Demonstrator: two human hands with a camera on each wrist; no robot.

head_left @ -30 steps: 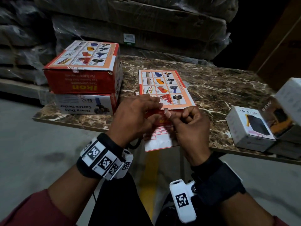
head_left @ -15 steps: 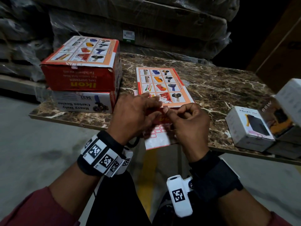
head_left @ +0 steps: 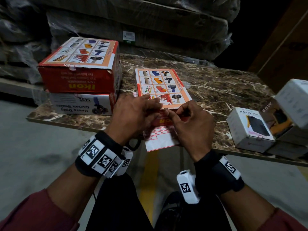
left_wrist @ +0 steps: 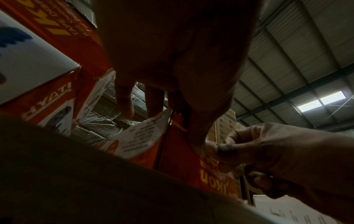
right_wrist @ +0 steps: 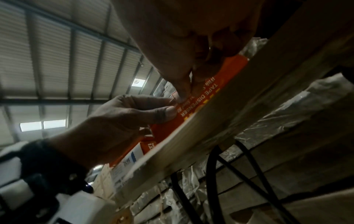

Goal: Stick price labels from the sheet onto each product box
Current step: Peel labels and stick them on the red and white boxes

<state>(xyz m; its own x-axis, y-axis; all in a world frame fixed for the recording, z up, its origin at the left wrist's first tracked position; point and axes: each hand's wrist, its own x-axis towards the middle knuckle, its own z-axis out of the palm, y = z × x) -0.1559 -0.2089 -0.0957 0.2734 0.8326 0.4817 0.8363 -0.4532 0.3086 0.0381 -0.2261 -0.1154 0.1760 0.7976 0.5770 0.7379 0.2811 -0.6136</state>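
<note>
A flat red Ikon box with a picture grid on top lies near the table's front edge. Its red front face is turned toward me. The label sheet, white with red-framed stickers, sticks out from under it over the edge. My left hand lays its fingers across the box top, with the thumb on the front face. My right hand pinches a small price label against that face, right beside the left thumb. Most of the label is hidden by fingertips.
At the left a second red Ikon box is stacked on a white carton-sealer box. At the right stand a white Halley box and more boxes. The marble table backs onto wrapped stacks.
Both hands stayed together at the box's front face. My left fingers have stretched a little farther over the box top. The boxes and the sheet have not moved.
</note>
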